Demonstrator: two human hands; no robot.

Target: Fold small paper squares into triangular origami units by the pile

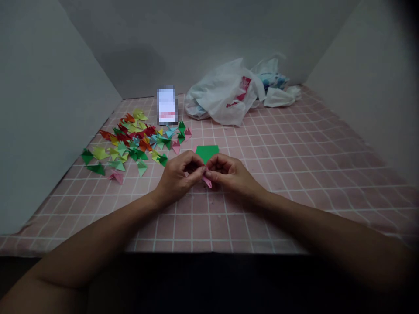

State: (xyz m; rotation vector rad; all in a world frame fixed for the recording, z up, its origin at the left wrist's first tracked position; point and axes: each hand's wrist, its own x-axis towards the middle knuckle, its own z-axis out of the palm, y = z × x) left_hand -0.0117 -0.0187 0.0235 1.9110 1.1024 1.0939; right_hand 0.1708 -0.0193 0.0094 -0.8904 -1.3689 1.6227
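Between my fingertips is a small folded piece of pink paper [208,181], its pointed end hanging down toward me. My left hand [182,173] pinches it from the left, thumb against fingers. From the other side my right hand [231,174] grips it in the same way, and the two hands meet. Most of the pink paper is hidden by my fingers. Just behind my hands lies a green square of paper [207,152] on the tablecloth. Many folded paper cranes [131,150] in several colours are spread to the left of my left hand.
A phone with a lit, blurred screen [166,105] stands behind the cranes. White plastic bags [225,93] lie at the back, right of the phone. The pink checked tablecloth [284,174] covers the table. Pale walls enclose the left, back and right sides.
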